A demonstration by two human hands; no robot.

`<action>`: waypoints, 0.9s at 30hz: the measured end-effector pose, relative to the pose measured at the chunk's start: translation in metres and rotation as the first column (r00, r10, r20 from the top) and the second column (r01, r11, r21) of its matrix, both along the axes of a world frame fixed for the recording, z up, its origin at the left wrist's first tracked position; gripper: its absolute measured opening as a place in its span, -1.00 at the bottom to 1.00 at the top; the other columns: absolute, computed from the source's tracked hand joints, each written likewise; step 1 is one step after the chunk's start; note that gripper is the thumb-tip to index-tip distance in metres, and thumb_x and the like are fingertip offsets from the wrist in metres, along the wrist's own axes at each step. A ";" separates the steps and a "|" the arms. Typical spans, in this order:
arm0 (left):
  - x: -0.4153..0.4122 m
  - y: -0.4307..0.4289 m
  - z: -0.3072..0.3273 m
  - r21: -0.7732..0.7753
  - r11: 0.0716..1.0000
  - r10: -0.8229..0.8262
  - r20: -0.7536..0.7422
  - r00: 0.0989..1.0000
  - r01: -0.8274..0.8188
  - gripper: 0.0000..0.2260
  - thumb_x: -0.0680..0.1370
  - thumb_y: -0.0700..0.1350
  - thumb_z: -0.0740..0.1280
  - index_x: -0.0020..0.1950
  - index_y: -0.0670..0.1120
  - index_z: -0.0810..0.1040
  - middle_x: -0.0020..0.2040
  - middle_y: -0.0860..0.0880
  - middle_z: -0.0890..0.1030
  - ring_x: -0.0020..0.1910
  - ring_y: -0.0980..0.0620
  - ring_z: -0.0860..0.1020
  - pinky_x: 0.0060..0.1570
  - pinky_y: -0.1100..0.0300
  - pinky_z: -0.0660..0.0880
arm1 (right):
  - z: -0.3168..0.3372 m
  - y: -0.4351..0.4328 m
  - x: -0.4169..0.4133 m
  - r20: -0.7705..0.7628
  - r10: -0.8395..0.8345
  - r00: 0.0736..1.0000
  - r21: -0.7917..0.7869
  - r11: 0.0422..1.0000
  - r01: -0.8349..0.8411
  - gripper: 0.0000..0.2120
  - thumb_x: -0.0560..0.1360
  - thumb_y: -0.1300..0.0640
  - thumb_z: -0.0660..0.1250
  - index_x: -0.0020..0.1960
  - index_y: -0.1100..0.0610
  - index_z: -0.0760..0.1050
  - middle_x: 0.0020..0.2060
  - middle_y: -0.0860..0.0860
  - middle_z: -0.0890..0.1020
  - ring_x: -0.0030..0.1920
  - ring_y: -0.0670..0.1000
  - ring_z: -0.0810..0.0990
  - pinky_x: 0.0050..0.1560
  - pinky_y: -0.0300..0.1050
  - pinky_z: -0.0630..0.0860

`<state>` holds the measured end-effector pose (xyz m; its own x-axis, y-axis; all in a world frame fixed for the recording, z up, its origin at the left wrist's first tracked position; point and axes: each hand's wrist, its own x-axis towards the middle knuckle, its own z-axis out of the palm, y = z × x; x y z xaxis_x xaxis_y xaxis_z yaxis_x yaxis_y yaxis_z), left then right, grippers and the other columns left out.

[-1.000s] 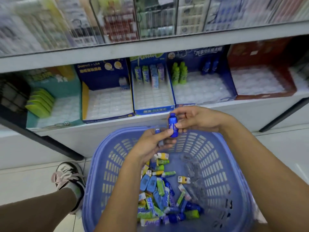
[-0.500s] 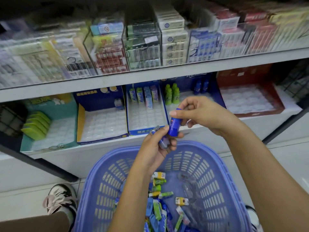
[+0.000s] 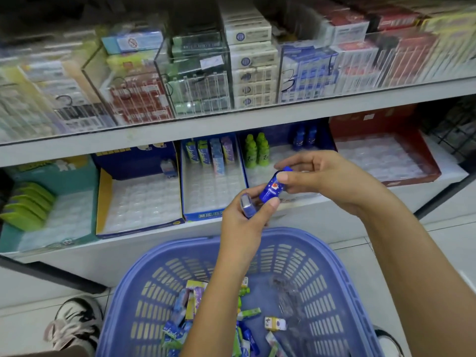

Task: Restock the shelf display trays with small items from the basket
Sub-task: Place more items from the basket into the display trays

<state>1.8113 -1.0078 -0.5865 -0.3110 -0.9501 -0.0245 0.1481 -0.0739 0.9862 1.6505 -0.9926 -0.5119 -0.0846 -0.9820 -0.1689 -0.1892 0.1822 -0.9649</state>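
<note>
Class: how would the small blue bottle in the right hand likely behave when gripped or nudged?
The blue bottle is probably light: fingers alone hold it. Its rounded, glossy body looks apt to roll if laid down. Narrow like the green bottles, it may tip when nudged.

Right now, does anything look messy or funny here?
Nothing looks broken or spilled. The small packs lie in a jumbled heap in the basket, with a crumpled clear wrapper beside them. The green packs in the teal tray look tilted rather than standing straight.
</note>
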 end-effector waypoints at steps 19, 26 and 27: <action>-0.006 -0.011 0.001 0.383 0.924 0.025 -0.026 0.999 -0.014 -0.56 0.63 0.16 0.03 -0.11 -0.11 0.54 -0.49 -0.01 0.46 -0.60 0.11 0.34 -0.63 0.33 0.20 | -0.030 -0.118 -0.073 -0.704 -0.213 0.678 -0.170 0.977 0.130 -0.64 0.45 0.05 0.41 0.20 0.14 0.52 0.12 0.08 0.58 0.13 0.09 0.50 0.06 -0.22 0.37; -0.003 -0.011 0.004 0.404 0.910 -0.003 -0.214 0.977 0.092 -0.56 0.63 -0.02 -0.04 0.02 -0.22 0.57 -0.40 -0.05 0.45 -0.51 0.09 0.33 -0.59 0.30 0.23 | -0.034 -0.131 -0.077 -0.795 -0.046 0.605 -0.056 0.998 0.002 -0.62 0.46 0.08 0.39 0.26 0.08 0.49 0.20 0.08 0.57 0.18 0.14 0.52 0.13 -0.09 0.44; -0.003 -0.011 0.005 0.415 0.904 -0.005 -0.230 0.973 0.103 -0.58 0.62 -0.07 -0.04 0.04 -0.23 0.57 -0.38 -0.06 0.44 -0.50 0.09 0.33 -0.59 0.30 0.23 | -0.034 -0.132 -0.077 -0.796 -0.031 0.604 -0.039 0.999 -0.001 -0.61 0.46 0.08 0.39 0.27 0.08 0.48 0.21 0.09 0.56 0.19 0.13 0.51 0.15 -0.08 0.44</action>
